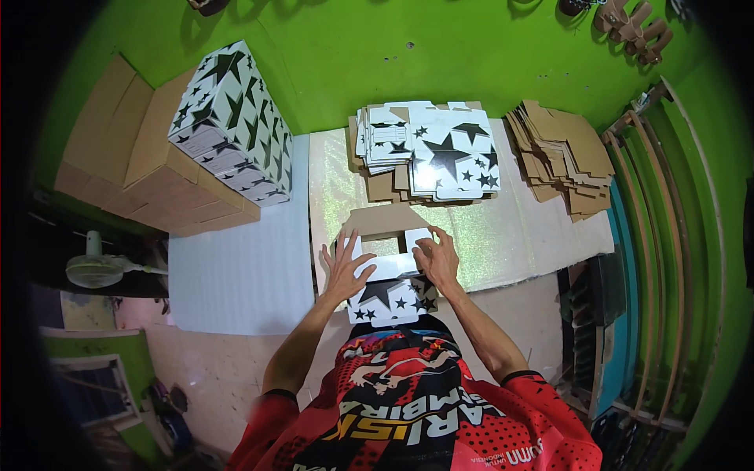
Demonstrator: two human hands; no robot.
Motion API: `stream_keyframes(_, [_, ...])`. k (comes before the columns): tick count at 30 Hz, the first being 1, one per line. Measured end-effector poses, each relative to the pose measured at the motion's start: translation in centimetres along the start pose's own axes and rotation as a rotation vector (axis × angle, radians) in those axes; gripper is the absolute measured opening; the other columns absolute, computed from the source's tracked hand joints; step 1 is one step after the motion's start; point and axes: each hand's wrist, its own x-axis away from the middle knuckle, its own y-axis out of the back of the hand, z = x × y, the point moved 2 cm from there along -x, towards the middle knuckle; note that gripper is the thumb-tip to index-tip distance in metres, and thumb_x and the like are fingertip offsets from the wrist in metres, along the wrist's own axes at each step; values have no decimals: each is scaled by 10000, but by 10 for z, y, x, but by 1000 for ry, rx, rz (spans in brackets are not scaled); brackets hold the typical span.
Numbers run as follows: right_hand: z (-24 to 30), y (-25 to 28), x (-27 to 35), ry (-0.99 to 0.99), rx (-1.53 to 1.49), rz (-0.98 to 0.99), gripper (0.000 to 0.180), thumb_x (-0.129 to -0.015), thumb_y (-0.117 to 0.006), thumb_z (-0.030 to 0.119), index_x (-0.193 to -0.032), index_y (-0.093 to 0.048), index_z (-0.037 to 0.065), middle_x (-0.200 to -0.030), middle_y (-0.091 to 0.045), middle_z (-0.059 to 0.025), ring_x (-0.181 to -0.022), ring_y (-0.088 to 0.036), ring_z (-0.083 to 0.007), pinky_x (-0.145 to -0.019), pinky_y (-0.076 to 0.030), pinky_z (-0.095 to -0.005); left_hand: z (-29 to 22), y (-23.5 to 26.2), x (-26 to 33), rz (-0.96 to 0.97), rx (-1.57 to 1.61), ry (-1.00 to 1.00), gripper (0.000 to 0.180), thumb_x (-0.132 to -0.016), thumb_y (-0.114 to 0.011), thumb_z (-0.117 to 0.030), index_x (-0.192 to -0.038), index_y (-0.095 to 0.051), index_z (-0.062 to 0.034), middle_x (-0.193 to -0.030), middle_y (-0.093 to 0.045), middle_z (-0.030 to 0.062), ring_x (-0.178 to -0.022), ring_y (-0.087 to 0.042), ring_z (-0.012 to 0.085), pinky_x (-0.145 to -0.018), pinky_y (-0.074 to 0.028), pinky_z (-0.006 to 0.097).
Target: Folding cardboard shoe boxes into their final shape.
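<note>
Over at the far left of the frame, a white fan (94,269) sits low beside a row of plain brown cartons (118,149) that runs up toward the upper left. Stacked on the right end of that row is a pile of finished boxes (236,122), white with black stars. Below them a white foam sheet (239,271) lies spread on the floor.

Moving toward the middle, the left hand (343,267) rests with fingers spread wide and flat on the left side of a half-folded star-print box (390,294), pressing on it rather than gripping. This box lies in the lower centre of the frame, just in front of the person's red shirt (424,408), on a shiny mat (510,228). The right hand (437,259) is on the box's right side, fingers curled down onto a white flap, touching it; whether it pinches the flap I cannot tell.

Above the hands, in the upper centre, lies a pile of flat star-print blanks (440,153). Right of it sits a loose heap of brown cardboard pieces (561,157). Curved wooden strips (660,259) line the right edge against the green wall (377,47).
</note>
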Motion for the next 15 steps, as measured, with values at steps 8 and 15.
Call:
stream_keyframes(8, [21, -1, 8, 483, 292, 73, 581, -992, -642, 546, -1424, -655, 158, -1637, -433, -169, -1546, -334, -407, -1270, -197, -619, -2, 17, 3, -86, 104, 14, 555, -1012, -663, -398, -1540, -576, -251, -1764, -188, 152, -1624, -119, 427, -1214, 13, 750])
stream_keyframes(15, [37, -37, 0, 549, 191, 323, 678, -938, -664, 651, -1366, -689, 126, -1658, -404, -169, -1567, -311, -377, -1282, -172, -618, 32, 12, 14, -155, 65, 268, 630, -1047, -626, -431, -1624, -454, -244, -1774, -127, 172, -1635, -53, 419, -1183, -5, 787])
